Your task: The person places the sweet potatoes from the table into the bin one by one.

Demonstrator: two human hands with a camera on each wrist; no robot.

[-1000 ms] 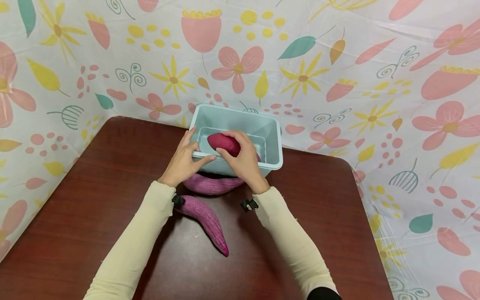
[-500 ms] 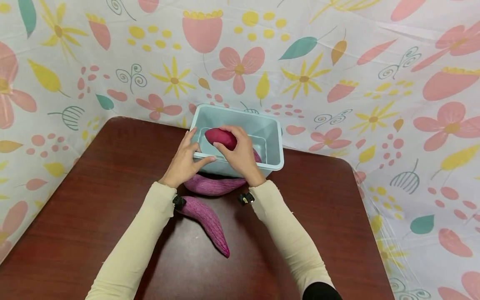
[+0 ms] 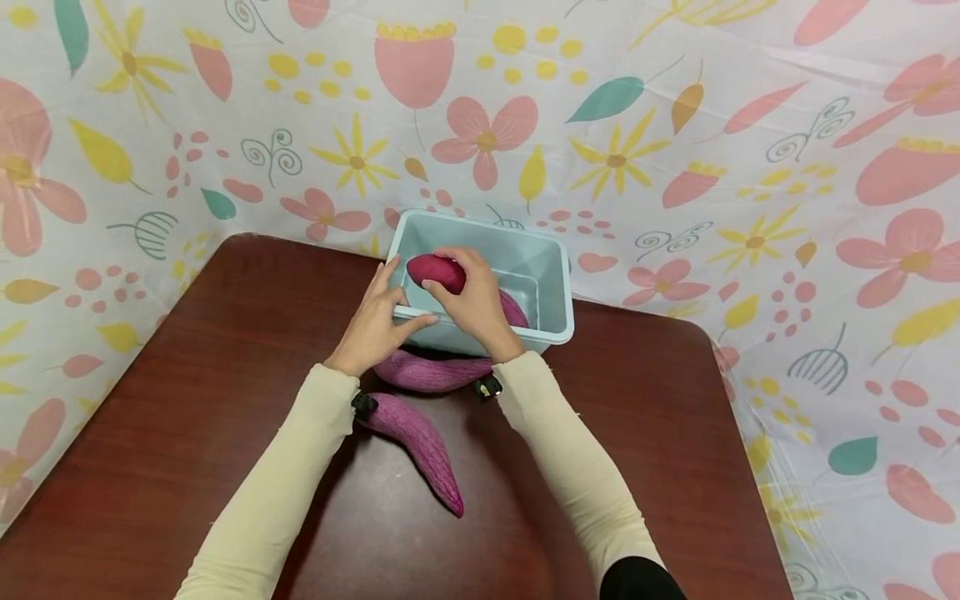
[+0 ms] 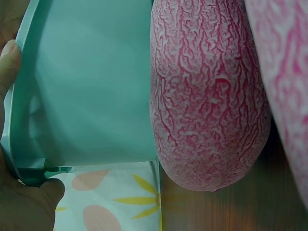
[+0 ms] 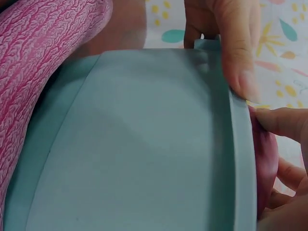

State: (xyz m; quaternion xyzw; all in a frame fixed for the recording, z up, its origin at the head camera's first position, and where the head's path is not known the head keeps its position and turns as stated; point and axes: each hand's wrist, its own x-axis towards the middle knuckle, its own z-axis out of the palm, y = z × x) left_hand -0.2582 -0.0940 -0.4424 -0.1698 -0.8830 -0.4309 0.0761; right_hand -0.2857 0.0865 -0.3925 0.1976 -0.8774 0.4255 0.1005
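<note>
My right hand [image 3: 474, 298] grips a smooth, dark magenta sweet potato [image 3: 429, 271] with a pointed end, over the opening of a pale blue plastic bin [image 3: 525, 335]. In the right wrist view, the sweet potato [image 5: 264, 163] shows just beyond the bin's rim. My left hand [image 3: 375, 327] holds the bin's near left corner, thumb along the front rim. Inside the bin lies a purple wrinkled piece [image 3: 513, 309], partly hidden by my right hand. In front of the bin, a long curved purple wrinkled vegetable [image 3: 427, 373] lies crosswise, its right end covered by my wrist.
A second long curved purple vegetable [image 3: 420, 442] lies nearer on the dark wooden table [image 3: 615, 400], below my left wrist. Behind the bin rises a flower-printed cloth [image 3: 645, 192], which also runs along both sides.
My right hand has shifted a little left and away from me with the sweet potato, so more of the purple piece inside the bin shows. My left hand stays on the corner.
</note>
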